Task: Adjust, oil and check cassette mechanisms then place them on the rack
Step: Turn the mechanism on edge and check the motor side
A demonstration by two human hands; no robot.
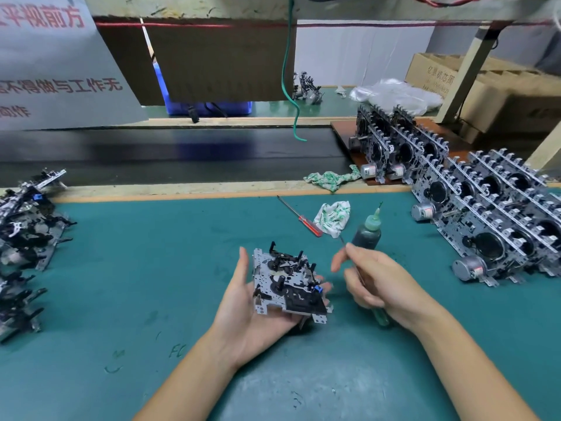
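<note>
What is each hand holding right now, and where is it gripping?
The left hand cradles a cassette mechanism from underneath, on palm and fingers. The right hand grips a green-handled screwdriver around its handle.

left hand (243, 311): palm up, cupped | right hand (382, 287): fingers curled, gripping
</note>
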